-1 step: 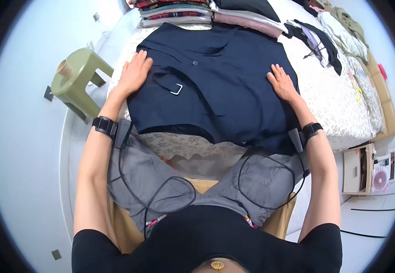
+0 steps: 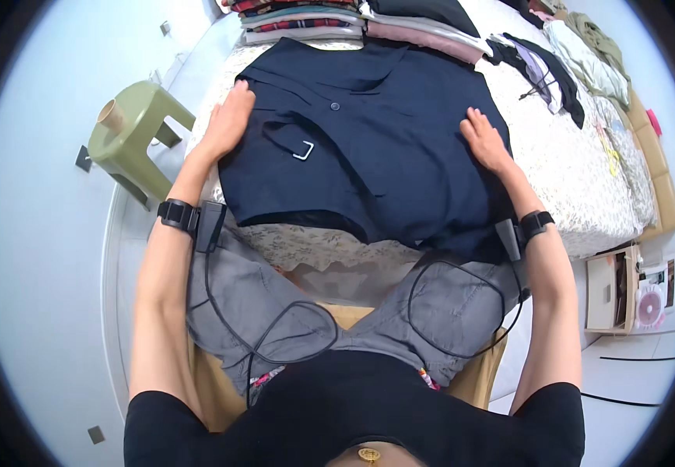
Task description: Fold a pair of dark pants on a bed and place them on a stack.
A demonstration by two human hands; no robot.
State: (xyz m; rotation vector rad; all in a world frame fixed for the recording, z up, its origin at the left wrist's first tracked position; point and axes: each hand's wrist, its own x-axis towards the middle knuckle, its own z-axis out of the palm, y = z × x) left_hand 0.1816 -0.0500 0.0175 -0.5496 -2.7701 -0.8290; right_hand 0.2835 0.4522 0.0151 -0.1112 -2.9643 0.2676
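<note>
A dark navy garment (image 2: 407,148), which looks like a sleeveless vest, lies spread over the near end of the bed. It has a round button (image 2: 335,107) near its middle and a strap with a square silver buckle (image 2: 303,151). My left hand (image 2: 231,121) rests at the garment's left edge, fingers extended and close together. On the right side my right hand (image 2: 487,142) lies on the fabric with its fingers stretched out. The garment's lower edge hangs toward my knees, rumpled at the right.
Folded clothes (image 2: 302,23) are stacked at the bed's far end, beside another pile with a pink piece (image 2: 423,43). Loose dark clothing (image 2: 559,78) lies to the right on the patterned sheet (image 2: 563,171). A green stool (image 2: 139,128) holding a brown roll stands at left. Black cables (image 2: 255,342) loop across my lap.
My left hand has turned slightly and drawn its fingers closer together at the garment's edge. My right hand has shifted a little, its fingers closer together. The garment lies almost the same.
</note>
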